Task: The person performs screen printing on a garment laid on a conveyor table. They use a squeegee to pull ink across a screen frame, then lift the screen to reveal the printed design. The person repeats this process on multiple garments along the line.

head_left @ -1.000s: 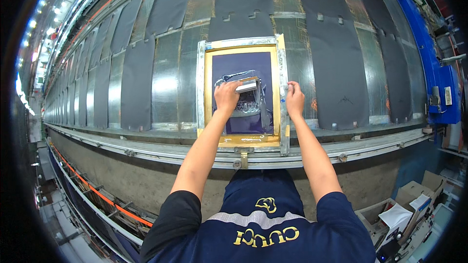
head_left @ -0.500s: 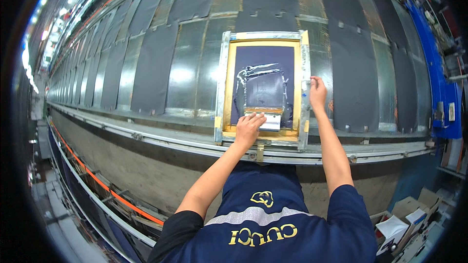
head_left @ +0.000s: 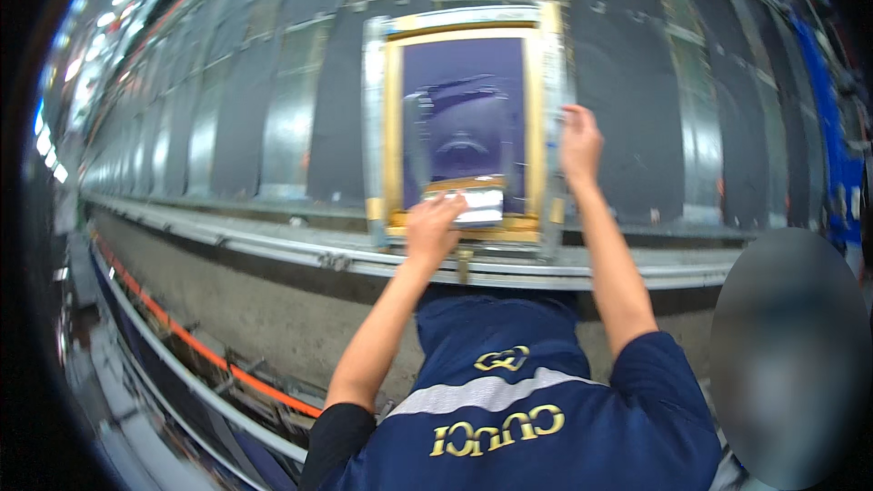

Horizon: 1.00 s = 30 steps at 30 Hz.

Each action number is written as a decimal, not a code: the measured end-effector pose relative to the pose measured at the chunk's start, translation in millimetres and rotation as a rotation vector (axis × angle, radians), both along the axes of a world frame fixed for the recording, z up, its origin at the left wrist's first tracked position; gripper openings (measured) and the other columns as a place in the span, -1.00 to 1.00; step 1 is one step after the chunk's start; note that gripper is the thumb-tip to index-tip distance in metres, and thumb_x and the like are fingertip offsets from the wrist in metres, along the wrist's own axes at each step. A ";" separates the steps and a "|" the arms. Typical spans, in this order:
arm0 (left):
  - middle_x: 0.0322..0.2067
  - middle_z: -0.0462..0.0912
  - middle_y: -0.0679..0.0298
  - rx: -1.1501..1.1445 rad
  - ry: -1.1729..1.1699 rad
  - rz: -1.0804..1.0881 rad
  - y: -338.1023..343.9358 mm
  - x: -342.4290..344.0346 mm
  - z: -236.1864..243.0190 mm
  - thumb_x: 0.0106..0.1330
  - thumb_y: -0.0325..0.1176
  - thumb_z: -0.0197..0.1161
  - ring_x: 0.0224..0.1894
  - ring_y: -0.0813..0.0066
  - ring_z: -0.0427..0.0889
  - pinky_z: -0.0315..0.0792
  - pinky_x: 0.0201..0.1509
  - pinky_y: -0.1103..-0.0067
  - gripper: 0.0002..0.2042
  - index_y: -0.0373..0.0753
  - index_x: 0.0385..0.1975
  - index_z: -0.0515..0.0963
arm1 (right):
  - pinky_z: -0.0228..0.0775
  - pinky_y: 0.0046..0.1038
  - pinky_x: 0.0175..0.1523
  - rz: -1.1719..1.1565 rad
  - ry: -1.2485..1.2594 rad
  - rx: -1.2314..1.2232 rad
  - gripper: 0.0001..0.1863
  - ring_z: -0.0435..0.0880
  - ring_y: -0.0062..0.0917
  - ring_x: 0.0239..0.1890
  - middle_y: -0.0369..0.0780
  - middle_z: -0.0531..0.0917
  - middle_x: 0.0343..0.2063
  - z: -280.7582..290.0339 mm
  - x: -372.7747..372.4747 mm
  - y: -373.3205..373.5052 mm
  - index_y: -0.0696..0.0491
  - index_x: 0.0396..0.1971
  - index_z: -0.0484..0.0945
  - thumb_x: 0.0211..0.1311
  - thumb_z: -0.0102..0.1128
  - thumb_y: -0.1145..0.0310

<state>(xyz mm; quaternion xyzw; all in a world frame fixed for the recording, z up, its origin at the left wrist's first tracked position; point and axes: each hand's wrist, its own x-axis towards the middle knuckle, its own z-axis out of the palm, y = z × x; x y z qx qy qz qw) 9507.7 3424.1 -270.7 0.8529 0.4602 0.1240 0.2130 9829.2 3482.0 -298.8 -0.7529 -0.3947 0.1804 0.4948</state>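
A screen-printing frame (head_left: 464,16) with metal outer rails and a yellow inner border lies across the long table. Its purple mesh (head_left: 464,59) carries a glossy, wet-looking patch. Near the frame's close end rests a squeegee (head_left: 484,207) with a pale metal holder. My left hand (head_left: 434,223) lies over the squeegee's left part, its fingers on the holder. At the right rail, about halfway along, my right hand (head_left: 580,145) has its curled fingertips on the frame; motion smears them a little.
Dark sheets (head_left: 623,127) alternate with bare shiny strips (head_left: 288,141) along the table. A metal rail (head_left: 245,241) runs along its near edge. Blue machinery (head_left: 823,127) stands at the right, and an orange line (head_left: 200,345) runs low on the left. A blurred grey oval hides the lower right.
The frame, with the squeegee and both my hands, appears to have shifted left along the table; different sheets now flank it. The view has moved too, and a grey oval has appeared lower right.
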 end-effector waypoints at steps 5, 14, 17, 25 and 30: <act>0.14 0.73 0.17 -0.036 -0.017 0.029 72.0 -150.1 -18.0 -0.07 -0.68 0.29 0.25 0.13 0.65 0.50 0.30 0.29 -0.50 -0.19 -0.03 0.73 | 0.45 -0.18 -0.19 -0.024 0.275 -0.033 -0.74 0.64 -0.24 -0.40 -0.04 0.63 -0.49 -39.5 -163.1 66.1 0.08 -0.07 0.63 0.58 0.03 0.24; 0.21 0.69 0.31 0.008 0.034 0.011 141.2 -228.0 -46.2 -0.01 -0.71 0.23 0.30 0.18 0.61 0.41 0.33 0.33 -0.37 -0.09 0.16 0.68 | 0.43 -0.18 -0.30 -0.139 0.181 0.049 -0.85 0.66 -0.11 -0.44 0.01 0.65 -0.48 -70.3 -234.6 136.4 0.13 -0.09 0.57 0.52 0.06 0.41; 0.17 0.72 0.27 0.020 -0.059 0.030 118.6 -251.2 -41.3 -0.03 -0.73 0.22 0.30 0.16 0.62 0.41 0.34 0.32 -0.37 -0.12 0.13 0.70 | 0.48 -0.11 -0.18 -0.100 0.128 -0.016 -0.83 0.70 0.02 -0.29 0.08 0.69 -0.37 -75.0 -238.7 129.1 0.13 -0.07 0.57 0.52 0.04 0.41; 0.08 0.76 0.38 0.139 0.004 -0.097 153.4 -243.5 -59.3 -0.01 -0.63 0.30 0.19 0.23 0.67 0.45 0.26 0.16 -0.50 0.00 -0.03 0.72 | 0.54 -0.13 -0.13 -0.106 0.039 -0.239 -0.73 0.73 -0.03 -0.33 0.00 0.74 -0.40 -76.0 -230.4 134.6 0.06 -0.05 0.65 0.54 0.05 0.22; -0.10 0.82 0.42 0.025 -0.113 0.079 300.6 -200.3 -55.3 0.06 -0.65 0.26 -0.05 0.30 0.75 0.56 0.05 0.34 -0.57 0.05 -0.14 0.78 | 0.50 -0.16 -0.15 -0.067 0.103 -0.310 -0.80 0.71 -0.08 -0.34 -0.01 0.71 -0.44 -73.0 -236.4 151.3 -0.01 -0.08 0.66 0.51 0.11 0.28</act>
